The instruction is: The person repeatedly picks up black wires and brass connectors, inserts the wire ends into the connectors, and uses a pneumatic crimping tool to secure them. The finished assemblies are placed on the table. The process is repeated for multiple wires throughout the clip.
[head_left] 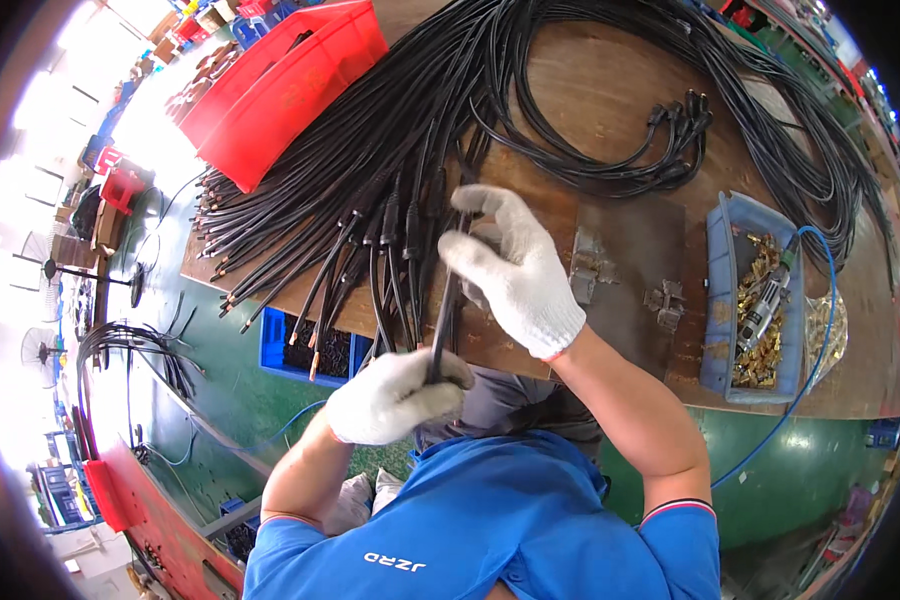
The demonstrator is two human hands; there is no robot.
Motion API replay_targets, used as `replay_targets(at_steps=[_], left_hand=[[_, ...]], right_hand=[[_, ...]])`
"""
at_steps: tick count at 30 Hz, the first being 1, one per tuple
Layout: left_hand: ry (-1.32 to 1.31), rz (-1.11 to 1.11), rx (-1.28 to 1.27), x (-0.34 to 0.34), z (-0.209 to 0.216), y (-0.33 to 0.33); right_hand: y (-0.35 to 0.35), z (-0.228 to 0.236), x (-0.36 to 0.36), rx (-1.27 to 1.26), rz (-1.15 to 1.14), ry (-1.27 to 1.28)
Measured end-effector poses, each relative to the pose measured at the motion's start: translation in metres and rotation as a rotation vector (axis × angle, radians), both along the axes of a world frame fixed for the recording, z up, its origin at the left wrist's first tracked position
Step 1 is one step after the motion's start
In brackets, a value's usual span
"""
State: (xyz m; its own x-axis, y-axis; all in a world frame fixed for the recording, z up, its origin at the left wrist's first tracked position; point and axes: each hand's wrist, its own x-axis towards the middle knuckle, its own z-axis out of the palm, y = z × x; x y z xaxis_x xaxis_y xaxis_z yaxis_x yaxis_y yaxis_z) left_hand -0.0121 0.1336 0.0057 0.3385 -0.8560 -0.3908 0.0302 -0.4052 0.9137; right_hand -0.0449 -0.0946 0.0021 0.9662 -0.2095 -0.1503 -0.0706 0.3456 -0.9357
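Across the scene spreads the brown table [595, 85], and over its far side sprawls a great fan of black cables [390, 135], cut ends pointing left, a loop curling away to the right. Far left, the red bin [280, 105] sits tilted beside the fan; over on the right, the blue tray [718, 335] stands near the table's edge. Now the hands, both in white gloves, at the near edge: the left hand [395, 400] is closed right around one black cable [444, 325], which climbs from that fist toward the right hand [515, 265]. That one's half open, thumb and forefinger curved and apart, the cable passing by them; I can't tell whether it grips. Inside the tray there's a silver hand tool [767, 305], lying on a heap of little brass pieces [755, 375].
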Motion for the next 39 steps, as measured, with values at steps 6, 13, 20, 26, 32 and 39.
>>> replay_targets(at_steps=[6, 13, 20, 26, 32, 39], left_hand=[[0.153, 0.468, -0.332, 0.021, 0.076, -0.017], [0.162, 0.638, -0.657, 0.063, 0.077, -0.042], [-0.157, 0.901, -0.300, 0.054, 0.035, -0.017], [-1.626, 0.669, -0.024, 0.016, -0.003, -0.042], [-1.191, -0.177, -0.028, 0.023, -0.011, -0.089], [-1.132, -0.335, -0.134, 0.038, -0.014, -0.118]], right_hand=[[0.030, -0.025, -0.039, 0.203, 0.202, -0.158], [0.021, 0.047, -0.083, -0.120, 0.792, 0.190], [-0.029, -0.005, -0.104, -1.319, 0.188, -0.202], [-0.032, -0.031, -0.073, -1.521, 0.105, -0.135], [-0.046, -0.041, -0.064, -1.567, 0.054, -0.249], [-0.082, -0.049, -0.104, -1.790, -0.011, -0.198]])
